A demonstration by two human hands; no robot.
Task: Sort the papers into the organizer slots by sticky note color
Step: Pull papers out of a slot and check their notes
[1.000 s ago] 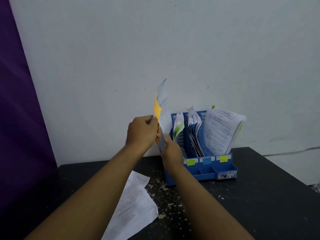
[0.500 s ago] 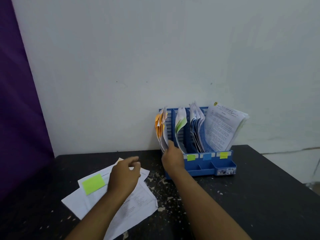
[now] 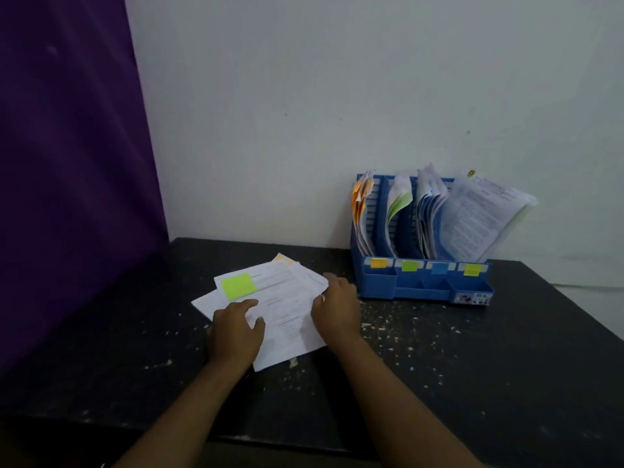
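- Both hands have left the organizer (image 3: pixel 422 288) for the papers (image 3: pixel 287 315) on the table (image 3: pixel 472 366), centre frame.
- Left hand (image 3: pixel 236 329) lies flat on the stack. Right hand (image 3: pixel 334 309) touches its right edge, grip unclear.
- Orange sheet now stands in the left slot: filed.
- Top sheet bears a green note (image 3: pixel 238 286), so it likely goes to the green label (image 3: pixel 409 265).

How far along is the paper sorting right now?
Done: all four slots of the blue organizer hold papers. In hand: the left hand rests on the top sheet, which bears a green sticky note; the right hand is at its right edge, grip unclear. Left: that small pile on the table, including a sheet with an orange note peeking out behind.
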